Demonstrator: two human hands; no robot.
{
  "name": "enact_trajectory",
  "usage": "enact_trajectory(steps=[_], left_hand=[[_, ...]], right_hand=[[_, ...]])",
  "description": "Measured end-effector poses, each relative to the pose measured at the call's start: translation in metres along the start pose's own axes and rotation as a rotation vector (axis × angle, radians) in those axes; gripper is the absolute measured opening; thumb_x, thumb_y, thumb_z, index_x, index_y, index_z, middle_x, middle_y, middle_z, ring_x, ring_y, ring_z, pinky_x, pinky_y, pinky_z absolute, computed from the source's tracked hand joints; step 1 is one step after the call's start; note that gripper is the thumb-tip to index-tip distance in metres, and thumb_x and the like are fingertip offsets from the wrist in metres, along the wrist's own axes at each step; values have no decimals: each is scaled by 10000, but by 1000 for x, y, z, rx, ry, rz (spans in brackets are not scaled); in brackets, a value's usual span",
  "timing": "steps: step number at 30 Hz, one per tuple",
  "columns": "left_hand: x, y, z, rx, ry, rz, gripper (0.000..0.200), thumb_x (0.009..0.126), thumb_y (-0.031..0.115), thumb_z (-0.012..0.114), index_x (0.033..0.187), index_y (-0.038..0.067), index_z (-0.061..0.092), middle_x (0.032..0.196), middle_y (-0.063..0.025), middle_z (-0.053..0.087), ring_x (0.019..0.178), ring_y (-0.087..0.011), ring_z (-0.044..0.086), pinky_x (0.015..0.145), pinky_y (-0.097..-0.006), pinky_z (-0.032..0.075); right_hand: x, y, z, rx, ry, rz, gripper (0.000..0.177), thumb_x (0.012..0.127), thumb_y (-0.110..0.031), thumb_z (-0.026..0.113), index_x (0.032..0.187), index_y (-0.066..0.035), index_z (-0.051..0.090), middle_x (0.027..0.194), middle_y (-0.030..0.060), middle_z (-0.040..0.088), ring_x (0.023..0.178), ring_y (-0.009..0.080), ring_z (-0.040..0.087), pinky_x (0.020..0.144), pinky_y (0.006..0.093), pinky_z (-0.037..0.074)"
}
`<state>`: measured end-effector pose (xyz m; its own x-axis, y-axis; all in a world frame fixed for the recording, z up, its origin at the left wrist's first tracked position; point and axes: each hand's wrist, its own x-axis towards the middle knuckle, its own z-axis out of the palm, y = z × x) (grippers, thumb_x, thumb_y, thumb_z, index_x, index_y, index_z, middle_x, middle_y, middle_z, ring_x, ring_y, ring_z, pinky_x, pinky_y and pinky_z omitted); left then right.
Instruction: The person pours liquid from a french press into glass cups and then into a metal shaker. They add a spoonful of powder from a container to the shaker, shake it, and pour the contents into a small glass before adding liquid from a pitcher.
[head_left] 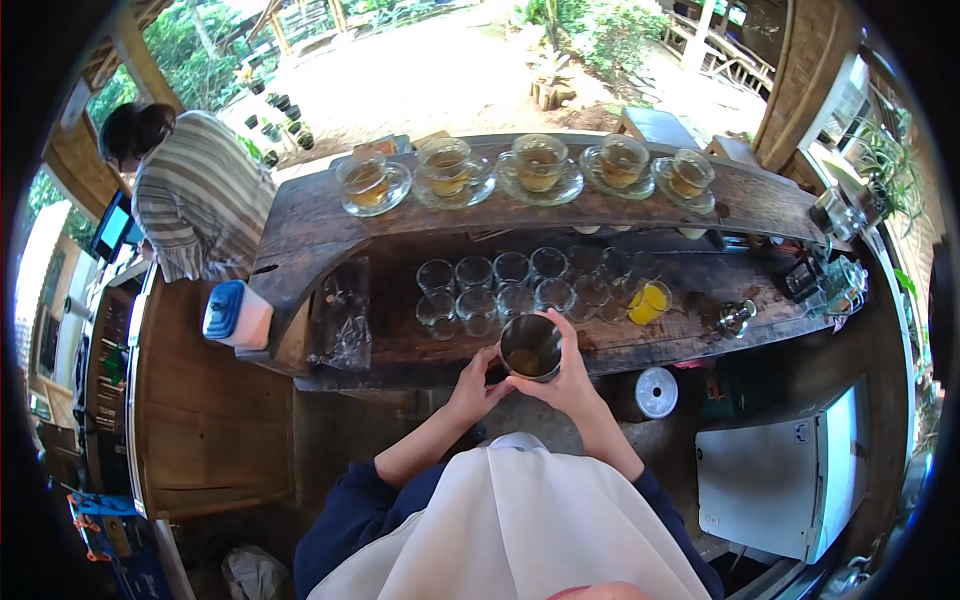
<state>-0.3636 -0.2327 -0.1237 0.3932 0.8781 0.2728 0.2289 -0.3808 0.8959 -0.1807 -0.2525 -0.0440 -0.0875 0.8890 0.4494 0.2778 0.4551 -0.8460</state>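
A dark metal cup [530,347] is between my two hands, in front of the lower counter shelf. Its mouth faces up toward me and some brown contents show at the bottom. The fingers of my left hand [478,388] rest against its left side. My right hand [566,372] wraps round its right side and underneath. Just beyond the cup stand several clear glasses [512,268] in rows on the shelf. To their right is a glass of orange-yellow drink [648,302].
Along the raised wooden counter [300,215] stand several glass cups of tea-coloured drink [540,165] on glass saucers. At left are a blue-lidded container [238,313] and a person in a striped shirt [200,190]. A round-topped stool [656,393] and white fridge [765,485] are at right.
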Motion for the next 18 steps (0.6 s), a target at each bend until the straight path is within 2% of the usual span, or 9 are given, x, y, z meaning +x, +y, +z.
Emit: enact_trajectory(steps=[2, 5, 11, 16, 18], left_hand=[[2, 1, 3, -15, 4, -27, 547, 735, 38, 701, 1197, 16, 409, 1100, -157, 588, 1039, -277, 609, 915, -367, 464], [0, -5, 4, 12, 3, -31, 620, 738, 111, 749, 1257, 33, 418, 1166, -185, 543, 1031, -319, 603, 872, -377, 492], [0, -10, 10, 58, 49, 35, 571, 718, 66, 753, 1192, 31, 436, 1136, -163, 564, 1007, -302, 618, 850, -375, 501], [-2, 1, 17, 141, 117, 39, 558, 715, 61, 754, 1175, 25, 439, 1126, -160, 579, 991, -296, 631, 829, -353, 508], [-2, 2, 25, 175, 158, 42, 549, 713, 63, 758, 1162, 24, 444, 1112, -160, 592, 987, -290, 635, 828, -344, 507]], right_hand=[[-1, 2, -4, 9, -7, 18, 961, 611, -138, 850, 1370, -38, 269, 1275, 170, 441, 1183, 284, 477, 985, 373, 398], [0, 6, -6, 17, -14, 28, 929, 614, -145, 850, 1349, -41, 291, 1270, 162, 435, 1184, 278, 468, 989, 365, 392], [0, 13, -11, 54, -75, 19, 927, 607, -163, 865, 1337, -39, 308, 1276, 152, 414, 1196, 250, 440, 1006, 363, 365], [4, 17, -21, 75, -145, 32, 949, 611, -186, 866, 1349, -40, 286, 1286, 159, 405, 1197, 263, 437, 1009, 365, 361], [7, 19, -30, 83, -182, 39, 918, 629, -219, 847, 1332, -11, 293, 1279, 197, 399, 1189, 322, 445, 1001, 387, 377]])
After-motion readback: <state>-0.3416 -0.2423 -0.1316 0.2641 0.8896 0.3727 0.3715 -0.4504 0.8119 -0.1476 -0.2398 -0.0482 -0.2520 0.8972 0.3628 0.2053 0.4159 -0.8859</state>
